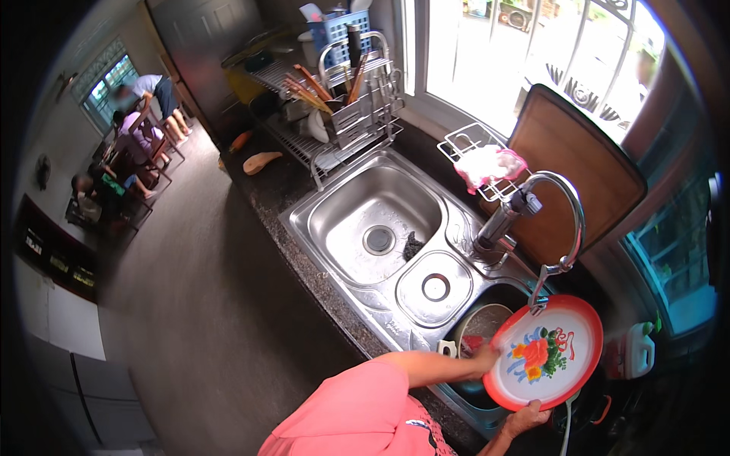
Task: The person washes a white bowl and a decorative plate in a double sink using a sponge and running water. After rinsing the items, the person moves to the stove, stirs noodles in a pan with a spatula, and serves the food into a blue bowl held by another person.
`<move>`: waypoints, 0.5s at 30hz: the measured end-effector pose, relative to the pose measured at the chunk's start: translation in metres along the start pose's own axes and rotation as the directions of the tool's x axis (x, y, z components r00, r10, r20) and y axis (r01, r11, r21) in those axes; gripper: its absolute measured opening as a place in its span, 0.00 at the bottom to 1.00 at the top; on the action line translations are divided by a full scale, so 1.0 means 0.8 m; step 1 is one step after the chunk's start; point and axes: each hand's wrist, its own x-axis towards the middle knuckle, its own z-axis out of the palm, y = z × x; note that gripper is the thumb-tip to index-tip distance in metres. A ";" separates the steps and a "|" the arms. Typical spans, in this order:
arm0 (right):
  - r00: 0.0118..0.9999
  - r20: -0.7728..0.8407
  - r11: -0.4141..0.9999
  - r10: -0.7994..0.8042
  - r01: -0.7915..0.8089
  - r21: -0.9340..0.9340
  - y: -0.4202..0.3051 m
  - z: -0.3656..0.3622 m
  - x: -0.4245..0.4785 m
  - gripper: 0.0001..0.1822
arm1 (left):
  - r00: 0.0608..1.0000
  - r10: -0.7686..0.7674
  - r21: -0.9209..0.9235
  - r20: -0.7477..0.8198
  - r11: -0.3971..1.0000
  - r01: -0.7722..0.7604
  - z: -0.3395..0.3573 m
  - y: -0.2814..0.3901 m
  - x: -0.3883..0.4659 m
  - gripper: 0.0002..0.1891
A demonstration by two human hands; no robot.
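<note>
An enamel tray (522, 373) with a red rim and a painted flower bouquet is tilted under the faucet (556, 228). My left hand (483, 363) grips its rim on the left side. On the bottom edge of the rim, my right hand (526, 419) has its fingers closed. Partly hidden by the tray and my left arm, a pot (485, 325) with a pale handle stands in the right basin (482, 415). Something red shows inside the pot, too covered to name. Whether water is running from the spout cannot be told.
The larger steel basin (342, 228) holds a dark scouring pad (412, 246). A steel dish rack (365, 114) stands beyond it, near a butternut squash (262, 162). A wire holder carries a pink-edged cloth (490, 165). A brown cutting board (570, 165) leans behind the faucet. Several people are at far left.
</note>
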 end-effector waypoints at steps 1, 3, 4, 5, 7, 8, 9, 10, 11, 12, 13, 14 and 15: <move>1.000 0.016 1.000 0.005 -0.006 0.019 -0.004 0.000 -0.001 0.18 | 0.992 0.124 0.055 -0.009 0.991 -0.123 0.002 -0.015 0.042 0.18; 0.999 0.021 0.998 0.023 -0.025 0.057 -0.006 -0.004 -0.002 0.19 | 0.978 0.177 0.203 -0.111 0.967 -0.152 0.004 0.001 0.071 0.17; 1.000 -0.030 1.000 0.009 -0.009 0.023 -0.016 0.003 -0.008 0.17 | 0.964 0.210 0.273 -0.164 0.948 -0.160 0.000 0.007 0.078 0.17; 0.999 -0.042 0.999 0.017 -0.016 0.040 -0.009 0.004 -0.004 0.17 | 0.961 0.217 0.279 -0.174 0.946 -0.163 0.001 0.007 0.077 0.17; 0.997 -0.068 0.996 0.045 -0.040 0.076 0.021 -0.003 0.010 0.16 | 0.955 0.225 0.298 -0.193 0.941 -0.162 0.002 0.022 0.050 0.17; 0.997 -0.062 0.999 0.040 -0.039 0.016 0.033 -0.005 0.016 0.16 | 0.964 0.201 0.255 -0.174 0.955 -0.153 0.008 0.010 0.042 0.20; 0.998 -0.051 0.998 0.036 -0.038 -0.043 0.044 -0.006 0.021 0.17 | 0.963 0.176 0.114 -0.206 0.981 -0.155 0.016 -0.005 0.034 0.20; 0.998 -0.049 0.994 0.030 -0.035 -0.105 0.052 -0.009 0.025 0.17 | 0.963 0.148 -0.027 -0.224 0.987 -0.158 0.029 -0.024 0.027 0.21; 1.000 -0.027 0.999 -0.006 0.005 -0.046 0.058 -0.007 0.029 0.17 | 0.966 0.120 0.025 -0.228 0.993 -0.117 0.043 -0.044 0.026 0.24; 0.998 -0.052 1.000 -0.021 0.021 0.003 0.073 -0.014 0.035 0.16 | 0.969 -0.232 -0.158 -0.081 0.963 0.217 0.035 -0.001 -0.031 0.27; 0.998 -0.045 0.997 -0.051 0.054 0.064 0.074 -0.012 0.035 0.16 | 0.954 -0.284 -0.162 -0.094 0.950 0.266 0.035 0.009 -0.051 0.28; 0.998 -0.055 0.996 -0.036 0.040 0.084 0.062 -0.010 0.027 0.16 | 0.937 -0.336 -0.151 -0.092 0.935 0.320 0.040 0.012 -0.063 0.29; 0.997 -0.068 0.994 -0.019 0.026 0.103 0.037 -0.003 0.015 0.15 | 0.917 -0.388 -0.138 -0.089 0.917 0.375 0.043 0.012 -0.069 0.29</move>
